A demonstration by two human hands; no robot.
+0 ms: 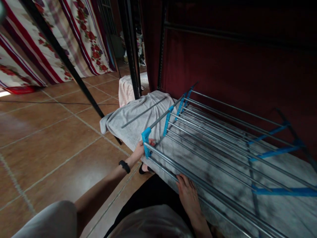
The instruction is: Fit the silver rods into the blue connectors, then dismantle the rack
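A metal drying rack (223,138) with silver rods and blue plastic joints stands in front of me. A grey towel (133,115) lies under its rods and hangs over the left end. My left hand (141,150), with a black band on the wrist, grips the towel's edge at the rack's blue front corner (146,137). My right hand (189,195) rests on the towel just under the front rod, fingers spread flat.
Brown tiled floor (49,138) stretches to the left. A dark red curtain (235,59) hangs behind the rack. Black metal poles (66,62) slant across the floor. Floral striped fabric (74,36) hangs at the back left. A pale checked cloth (125,91) lies beyond the rack.
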